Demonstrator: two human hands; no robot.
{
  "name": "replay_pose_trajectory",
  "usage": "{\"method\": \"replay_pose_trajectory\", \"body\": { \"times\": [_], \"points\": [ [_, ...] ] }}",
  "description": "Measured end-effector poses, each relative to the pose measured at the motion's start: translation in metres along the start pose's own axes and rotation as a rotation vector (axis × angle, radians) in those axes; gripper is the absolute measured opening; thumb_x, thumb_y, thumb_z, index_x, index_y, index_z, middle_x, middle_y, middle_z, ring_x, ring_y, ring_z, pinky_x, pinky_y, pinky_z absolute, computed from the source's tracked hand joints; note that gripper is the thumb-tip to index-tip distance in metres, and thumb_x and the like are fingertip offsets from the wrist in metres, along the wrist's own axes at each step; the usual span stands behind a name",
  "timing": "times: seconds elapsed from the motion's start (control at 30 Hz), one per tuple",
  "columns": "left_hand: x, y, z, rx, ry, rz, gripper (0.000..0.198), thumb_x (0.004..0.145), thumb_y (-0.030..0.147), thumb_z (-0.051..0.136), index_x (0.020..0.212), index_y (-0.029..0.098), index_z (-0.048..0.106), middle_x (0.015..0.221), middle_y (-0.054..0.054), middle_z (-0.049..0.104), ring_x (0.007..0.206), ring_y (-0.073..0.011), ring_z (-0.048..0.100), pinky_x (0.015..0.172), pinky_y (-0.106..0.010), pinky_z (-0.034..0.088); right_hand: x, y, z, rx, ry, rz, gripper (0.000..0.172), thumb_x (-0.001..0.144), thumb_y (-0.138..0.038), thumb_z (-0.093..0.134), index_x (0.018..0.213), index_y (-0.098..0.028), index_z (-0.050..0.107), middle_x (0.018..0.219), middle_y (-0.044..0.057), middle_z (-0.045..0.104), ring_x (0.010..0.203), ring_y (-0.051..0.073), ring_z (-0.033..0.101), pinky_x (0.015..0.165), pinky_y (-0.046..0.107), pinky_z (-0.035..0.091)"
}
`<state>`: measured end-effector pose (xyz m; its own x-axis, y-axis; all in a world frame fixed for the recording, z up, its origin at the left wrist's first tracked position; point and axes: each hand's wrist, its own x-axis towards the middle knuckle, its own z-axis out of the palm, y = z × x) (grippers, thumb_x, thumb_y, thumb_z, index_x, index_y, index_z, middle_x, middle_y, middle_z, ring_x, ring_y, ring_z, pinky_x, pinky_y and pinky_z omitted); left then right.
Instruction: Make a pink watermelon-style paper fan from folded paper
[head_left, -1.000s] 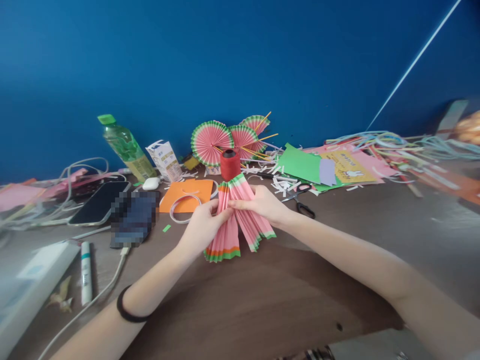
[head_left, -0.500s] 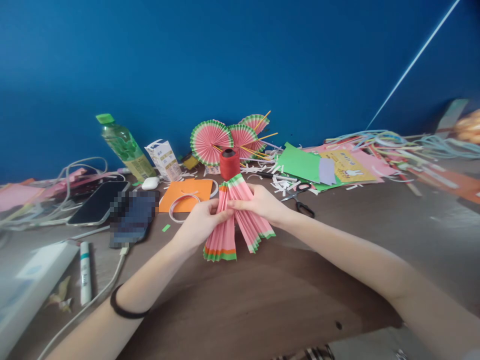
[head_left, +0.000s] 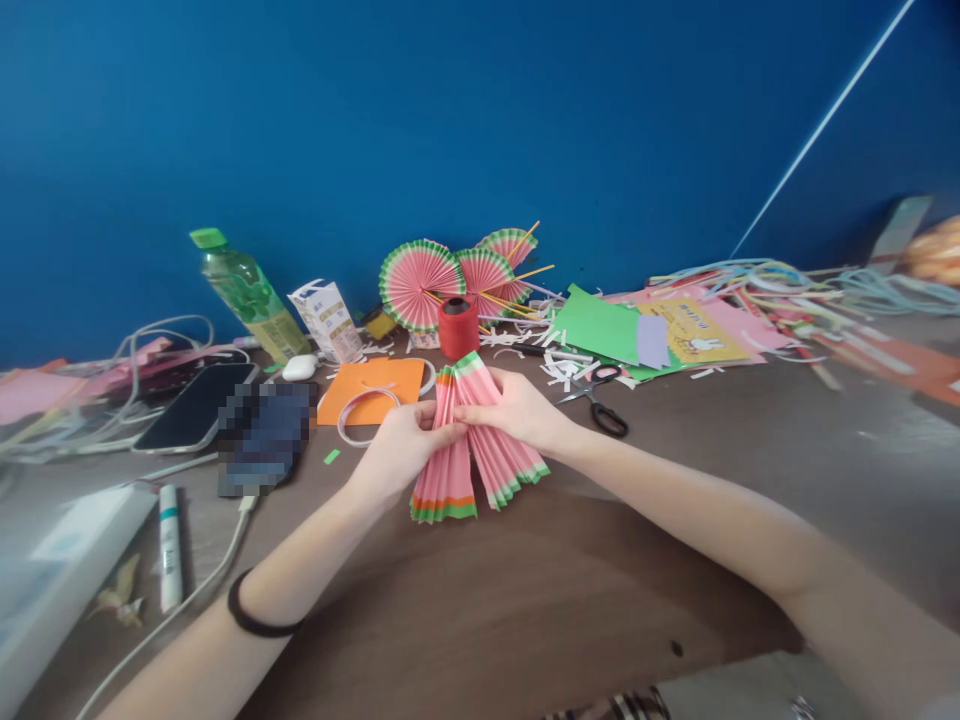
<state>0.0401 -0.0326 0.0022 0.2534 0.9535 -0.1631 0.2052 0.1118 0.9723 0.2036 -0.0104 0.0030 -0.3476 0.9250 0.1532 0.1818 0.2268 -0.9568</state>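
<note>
A pleated pink paper fan (head_left: pixel 450 480) with orange and green edges is held over the brown table (head_left: pixel 525 600). My left hand (head_left: pixel 397 450) pinches its middle from the left, fingers closed on the folds. From the right, my right hand (head_left: pixel 517 405) grips the same pinched middle. Below the hands the pleats split into two flaps; a short fanned end sticks up behind my fingers. A red thread spool (head_left: pixel 458 327) stands just behind the fan.
Finished watermelon paper fans (head_left: pixel 420 283) on sticks lean at the blue wall. Scissors (head_left: pixel 600 400), green paper (head_left: pixel 600 325) and paper scraps lie right. An orange sheet (head_left: pixel 375 385), tape ring (head_left: pixel 360 412), two phones (head_left: pixel 195 405), bottle (head_left: pixel 247 295), carton (head_left: pixel 326 318), cables and glue stick (head_left: pixel 170 545) lie left.
Both hands keep their pinch on the folded fan. The fan's lower flaps have shifted only slightly; the left wrist has moved a little.
</note>
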Motion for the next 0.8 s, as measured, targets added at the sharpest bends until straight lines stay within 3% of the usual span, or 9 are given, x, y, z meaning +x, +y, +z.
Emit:
{"method": "replay_pose_trajectory", "body": {
  "times": [0.37,0.8],
  "points": [
    [-0.0008,0.0009,0.0023,0.026,0.015,0.020,0.034,0.062,0.035,0.068,0.085,0.011,0.061,0.087,-0.008,0.068,0.079,-0.0226,0.063,0.073,-0.034,0.048,0.0006,0.0013,0.0013,0.055,-0.031,0.062,0.033,0.066,-0.030,0.070,0.093,-0.014,0.059,0.094,0.006,0.066,0.087,0.020,0.061,0.077,0.032,0.048],
    [-0.0030,0.0021,0.0052,0.069,0.043,0.002,0.036,0.066,0.039,0.066,0.090,0.012,0.063,0.088,-0.007,0.069,0.082,-0.0238,0.063,0.072,-0.035,0.049,-0.0012,0.0036,0.0071,0.293,-0.056,0.159,0.036,0.064,-0.035,0.072,0.091,-0.013,0.061,0.093,0.008,0.066,0.086,0.020,0.062,0.078,0.034,0.051]
  ]
}}
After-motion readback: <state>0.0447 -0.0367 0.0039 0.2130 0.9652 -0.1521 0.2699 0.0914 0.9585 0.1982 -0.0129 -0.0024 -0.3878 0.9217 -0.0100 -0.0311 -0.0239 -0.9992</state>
